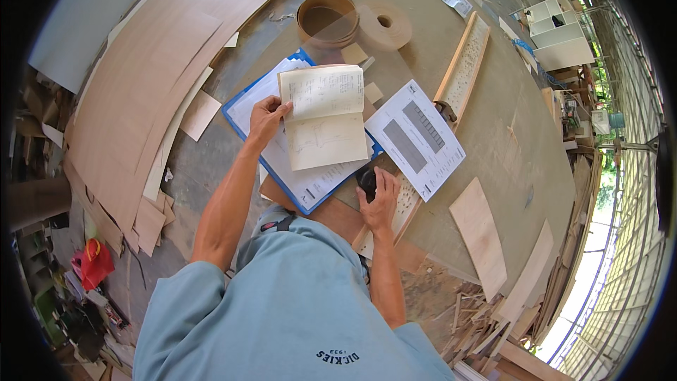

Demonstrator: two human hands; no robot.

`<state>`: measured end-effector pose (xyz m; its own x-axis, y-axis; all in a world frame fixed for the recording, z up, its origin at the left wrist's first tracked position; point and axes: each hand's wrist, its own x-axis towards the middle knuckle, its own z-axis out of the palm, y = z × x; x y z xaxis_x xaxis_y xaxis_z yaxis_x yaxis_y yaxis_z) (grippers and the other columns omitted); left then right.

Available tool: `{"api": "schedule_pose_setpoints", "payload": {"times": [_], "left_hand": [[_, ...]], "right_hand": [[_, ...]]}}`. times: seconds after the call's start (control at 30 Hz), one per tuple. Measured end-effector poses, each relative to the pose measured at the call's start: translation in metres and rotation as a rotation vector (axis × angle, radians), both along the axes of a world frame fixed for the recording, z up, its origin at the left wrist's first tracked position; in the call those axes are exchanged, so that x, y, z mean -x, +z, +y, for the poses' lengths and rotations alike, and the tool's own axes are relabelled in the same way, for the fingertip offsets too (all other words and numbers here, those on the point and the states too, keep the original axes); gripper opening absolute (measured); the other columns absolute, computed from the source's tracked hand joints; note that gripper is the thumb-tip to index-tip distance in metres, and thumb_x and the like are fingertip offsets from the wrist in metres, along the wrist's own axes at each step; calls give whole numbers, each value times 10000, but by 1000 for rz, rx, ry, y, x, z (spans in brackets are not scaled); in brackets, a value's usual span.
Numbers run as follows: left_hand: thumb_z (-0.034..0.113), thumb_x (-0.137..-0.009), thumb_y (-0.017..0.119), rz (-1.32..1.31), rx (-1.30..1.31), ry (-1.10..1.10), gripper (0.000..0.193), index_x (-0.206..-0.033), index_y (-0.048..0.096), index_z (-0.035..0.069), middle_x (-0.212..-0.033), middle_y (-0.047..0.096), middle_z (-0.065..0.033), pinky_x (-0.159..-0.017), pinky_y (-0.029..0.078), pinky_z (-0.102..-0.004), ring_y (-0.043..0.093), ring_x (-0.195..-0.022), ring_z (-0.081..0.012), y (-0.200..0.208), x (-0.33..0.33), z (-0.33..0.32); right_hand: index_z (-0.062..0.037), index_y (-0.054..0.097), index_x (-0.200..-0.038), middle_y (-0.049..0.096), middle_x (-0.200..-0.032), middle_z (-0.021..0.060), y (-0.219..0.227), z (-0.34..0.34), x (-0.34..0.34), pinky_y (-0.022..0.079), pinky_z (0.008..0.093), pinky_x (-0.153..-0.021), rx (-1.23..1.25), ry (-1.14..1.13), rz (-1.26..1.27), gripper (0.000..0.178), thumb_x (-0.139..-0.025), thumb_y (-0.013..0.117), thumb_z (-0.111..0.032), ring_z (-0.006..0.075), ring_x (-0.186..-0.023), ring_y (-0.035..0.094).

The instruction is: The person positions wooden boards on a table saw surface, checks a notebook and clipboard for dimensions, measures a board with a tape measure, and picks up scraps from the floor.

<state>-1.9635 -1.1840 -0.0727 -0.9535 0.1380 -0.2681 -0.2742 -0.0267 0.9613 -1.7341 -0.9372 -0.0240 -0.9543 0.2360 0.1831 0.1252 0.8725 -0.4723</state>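
We are pinching an open notebook (328, 134) in our left hand (266, 118), seemingly steadying its pages, and curling our right hand (380, 202) around a black object (366, 183) beside the clipboard (305, 210)'s lower-right edge

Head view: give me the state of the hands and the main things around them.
Notebook: open, marked pages showing
Left hand: gripping the notebook's left edge
Right hand: closed around a black object
Black object: held, exact kind unclear
Blue board: lying under papers and the notebook
Printed sheet: unfolded, printed side up
Large brown roll: coiled, wide hollow centre
Paler roll: wound, small centre hole
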Motion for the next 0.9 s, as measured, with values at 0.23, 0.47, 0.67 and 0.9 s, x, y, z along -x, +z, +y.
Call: {"api": "schedule_pose_setpoints", "payload": {"times": [0.23,0.47,0.67,0.9], "left_hand": [[195,-888,694,15,-2,-33,201,-920,676,-3,-813,673,-33,-676,469,-234,590,-710,-84,1,0,-1],[193,-879,698,25,-50,-52,220,-904,669,-23,-817,677,-56,-681,474,-240,597,-711,-97,1,0,-3],[191,-886,691,46,-22,-73,216,-912,668,-22,-824,681,-56,-683,479,-239,604,-719,-92,-1,2,-3],[187,-890,690,29,-59,-68,209,-907,669,-20,-817,684,-54,-674,480,-232,607,-708,-93,-3,2,-3]], "right_hand": [[-11,549,-1241,520,-1142,154,-12,-8,-9,385,455,-979,-115,-143,39,648,-730,749,-357,340,-1083,465],[-15,556,-1229,514,-1126,152,-13,-8,-9,376,454,-983,-74,-157,46,631,-736,732,-366,338,-1082,461],[-14,565,-1218,525,-1127,152,-13,-7,-9,383,453,-977,-84,-162,58,624,-727,737,-357,338,-1081,465],[-9,568,-1216,527,-1123,154,-11,-7,-9,386,452,-975,-85,-162,70,623,-731,733,-364,338,-1082,467]]}}
